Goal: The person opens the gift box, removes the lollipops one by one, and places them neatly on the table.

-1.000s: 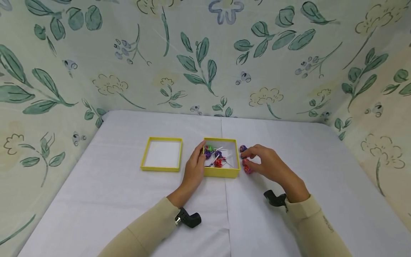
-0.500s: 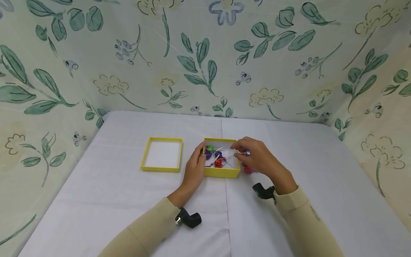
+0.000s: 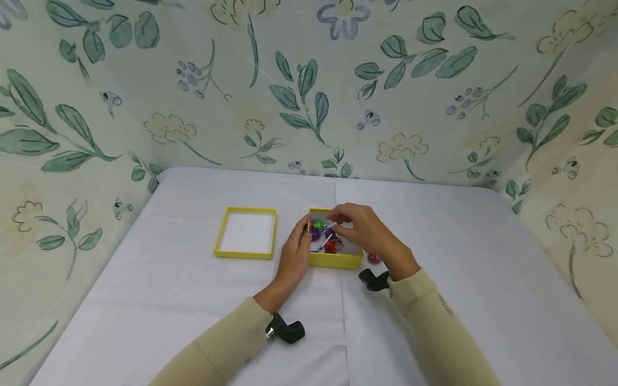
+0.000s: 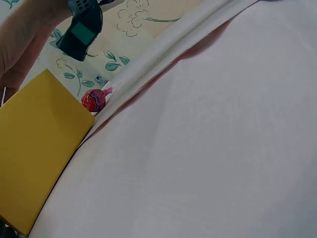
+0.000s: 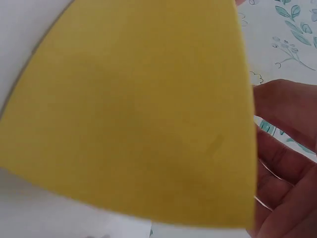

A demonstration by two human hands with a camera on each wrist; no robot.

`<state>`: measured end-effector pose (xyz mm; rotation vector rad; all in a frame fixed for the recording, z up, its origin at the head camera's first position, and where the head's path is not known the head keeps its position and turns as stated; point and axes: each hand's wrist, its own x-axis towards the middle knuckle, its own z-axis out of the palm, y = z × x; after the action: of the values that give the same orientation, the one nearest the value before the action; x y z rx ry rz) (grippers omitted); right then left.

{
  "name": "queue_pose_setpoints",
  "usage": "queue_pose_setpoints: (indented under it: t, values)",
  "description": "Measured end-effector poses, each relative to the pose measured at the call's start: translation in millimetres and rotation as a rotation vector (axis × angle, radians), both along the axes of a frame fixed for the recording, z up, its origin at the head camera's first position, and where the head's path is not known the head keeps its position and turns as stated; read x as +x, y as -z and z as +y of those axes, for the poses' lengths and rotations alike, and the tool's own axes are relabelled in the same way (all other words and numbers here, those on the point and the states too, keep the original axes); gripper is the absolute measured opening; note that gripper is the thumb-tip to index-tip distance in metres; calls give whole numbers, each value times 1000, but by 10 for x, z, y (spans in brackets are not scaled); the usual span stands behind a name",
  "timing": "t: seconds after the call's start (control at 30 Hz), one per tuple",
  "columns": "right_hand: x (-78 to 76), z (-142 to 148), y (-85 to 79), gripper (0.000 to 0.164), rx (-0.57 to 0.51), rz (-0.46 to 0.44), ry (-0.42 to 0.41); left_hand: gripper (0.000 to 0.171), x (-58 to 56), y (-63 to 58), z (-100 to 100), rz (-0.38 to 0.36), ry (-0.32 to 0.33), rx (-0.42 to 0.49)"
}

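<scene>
An open yellow box (image 3: 335, 260) with a pale inside holds several wrapped lollipops (image 3: 330, 245) in green, purple and red. At its left wall, my left hand (image 3: 292, 254) grips the box near the rim. Over the box's right half, my right hand (image 3: 362, 228) reaches in with thumb and forefinger close together, pinching a lollipop by its white stick (image 3: 329, 226). The box wall (image 5: 143, 124) fills much of the right wrist view, with right-hand fingers (image 5: 277, 153) beyond its rim. A red and pink wrapped lollipop (image 4: 94, 100) lies outside the box, at its right.
A shallow yellow-rimmed lid (image 3: 245, 254) lies inside-up left of the box. Both stand on a white tablecloth (image 3: 193, 300) with a seam and some creases. Patterned cloth walls (image 3: 232, 107) with leaves and flowers surround the table.
My right hand has moved left from the lollipops beside the box to over the box's inside. The left hand stays on the box's left side.
</scene>
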<state>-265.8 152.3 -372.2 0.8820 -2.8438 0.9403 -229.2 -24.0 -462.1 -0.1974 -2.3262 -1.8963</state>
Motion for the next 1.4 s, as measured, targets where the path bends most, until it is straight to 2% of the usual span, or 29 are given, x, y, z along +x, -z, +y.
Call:
queue_pose_setpoints:
  t: [0.3,0.63,0.87,1.2,1.4]
  values:
    - [-90,-114,74,24,3,-92,16,48,6,-17,26,8,2,-5]
    - [-166,-121,107,24,79,-155,60,48,8,-38,42,12,10,-16]
    - [-164,-143,128,28,118,-213,87,48,25,-40,30,2,12,-14]
    - [-217,-227,152,34,212,-236,45,48,18,-24,2,9,2,-17]
    - [-233,-269,191,35,238,-203,12,48,22,-29,5,10,-7,-16]
